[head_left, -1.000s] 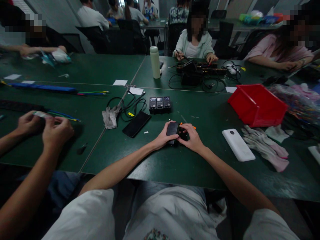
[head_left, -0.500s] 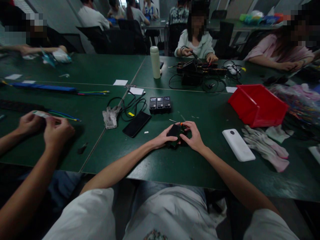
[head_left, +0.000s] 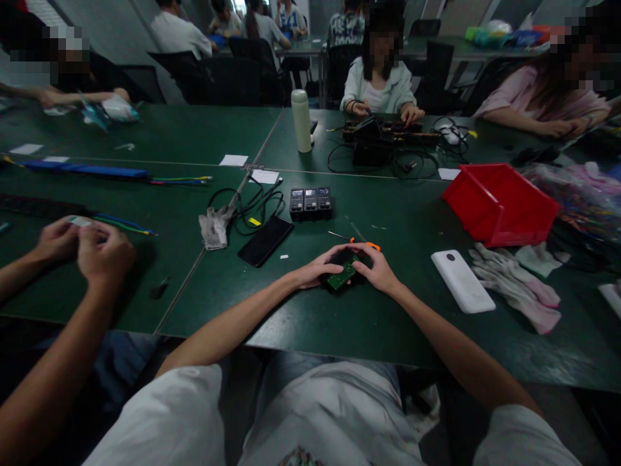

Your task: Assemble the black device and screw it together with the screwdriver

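Note:
Between my two hands is a green circuit board (head_left: 341,277), its face turned up, with a dark part along its upper side. My left hand (head_left: 317,268) is closed on the board's left side, thumb on top. My right hand (head_left: 376,266) grips its right side, thumb pressed near the edge. Just beyond my fingers lies a screwdriver (head_left: 372,246) with an orange handle, its thin shaft pointing left. Farther back sits a black block of three joined units (head_left: 310,203). A black smartphone (head_left: 266,241) lies to the left of my hands.
A red bin (head_left: 499,207), a white power bank (head_left: 463,282) and work gloves (head_left: 519,288) are on the right. Left stand a grey glove (head_left: 216,228) and black cables (head_left: 257,204). A bottle (head_left: 301,122) stands farther back. A co-worker's hands (head_left: 104,252) are at far left.
The board in my hands has turned, so its green face now shows where a black surface did. My right hand has shifted slightly, and the screwdriver's orange handle is now in plain view.

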`<state>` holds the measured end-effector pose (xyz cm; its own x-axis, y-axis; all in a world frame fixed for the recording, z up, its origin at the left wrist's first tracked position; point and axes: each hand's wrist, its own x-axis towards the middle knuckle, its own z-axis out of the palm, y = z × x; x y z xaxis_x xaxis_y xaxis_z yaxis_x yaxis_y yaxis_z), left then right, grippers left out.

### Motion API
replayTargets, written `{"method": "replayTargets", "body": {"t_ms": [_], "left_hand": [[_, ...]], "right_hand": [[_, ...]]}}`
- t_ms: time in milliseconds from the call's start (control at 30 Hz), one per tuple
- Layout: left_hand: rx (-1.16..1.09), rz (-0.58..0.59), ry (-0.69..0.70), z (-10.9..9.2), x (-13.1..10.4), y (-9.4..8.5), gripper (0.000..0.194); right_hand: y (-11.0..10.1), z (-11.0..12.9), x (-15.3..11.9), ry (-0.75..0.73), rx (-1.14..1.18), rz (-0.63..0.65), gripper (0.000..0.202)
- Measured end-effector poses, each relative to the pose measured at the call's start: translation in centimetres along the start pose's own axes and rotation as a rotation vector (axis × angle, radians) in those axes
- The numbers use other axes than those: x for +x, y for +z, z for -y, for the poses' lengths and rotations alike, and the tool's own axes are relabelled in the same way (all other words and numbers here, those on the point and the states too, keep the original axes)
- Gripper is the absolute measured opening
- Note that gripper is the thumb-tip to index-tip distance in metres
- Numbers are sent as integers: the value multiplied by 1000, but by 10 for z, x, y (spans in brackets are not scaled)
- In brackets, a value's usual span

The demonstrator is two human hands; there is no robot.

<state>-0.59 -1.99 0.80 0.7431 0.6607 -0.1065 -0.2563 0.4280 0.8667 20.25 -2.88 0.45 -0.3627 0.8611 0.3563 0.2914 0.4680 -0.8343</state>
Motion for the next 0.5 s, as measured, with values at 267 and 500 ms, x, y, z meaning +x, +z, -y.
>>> {"method": "replayTargets", "body": {"t_ms": [267,500], "left_hand": [[104,-84,64,9,6,-2,61],[114,-73,41,3,5,-1,62]], "right_hand": [[-1,-7,-2,123,-49,-169,35],[-1,-9,0,100,-50,-146,38]]}}
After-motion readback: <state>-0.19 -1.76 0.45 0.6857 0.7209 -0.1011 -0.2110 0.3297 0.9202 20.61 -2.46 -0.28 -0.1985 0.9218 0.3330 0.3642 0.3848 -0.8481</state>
